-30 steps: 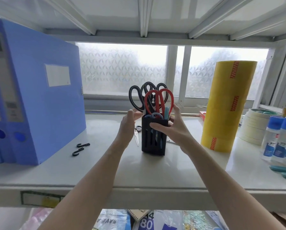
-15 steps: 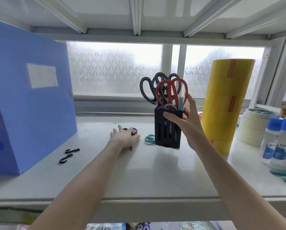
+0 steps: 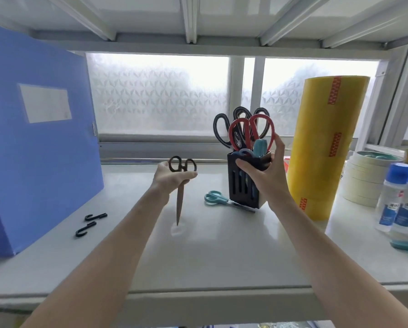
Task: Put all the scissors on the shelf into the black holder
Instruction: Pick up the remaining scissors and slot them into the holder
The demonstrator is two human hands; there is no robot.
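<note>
The black holder (image 3: 240, 188) stands slightly tilted on the shelf (image 3: 212, 252), with my right hand (image 3: 265, 172) gripping its upper rim. Red-handled scissors (image 3: 252, 131), black-handled scissors (image 3: 221, 130) and teal-handled ones stick up out of it. My left hand (image 3: 172, 177) holds dark brown scissors (image 3: 180, 185) just below their handles, blades pointing down, tip close to the shelf. Teal-handled scissors (image 3: 216, 198) lie flat on the shelf, their blades reaching under the holder's left foot.
A blue file box (image 3: 37, 138) stands at the left, two black hooks (image 3: 90, 222) in front of it. A tall yellow tape stack (image 3: 326, 147), masking tape rolls (image 3: 364, 178) and blue-capped glue bottles (image 3: 401, 200) crowd the right. A frosted window lies behind.
My left hand has lifted the dark brown scissors off the shelf and turned them point down. My right hand stays on the holder, and the teal scissors on the shelf show more.
</note>
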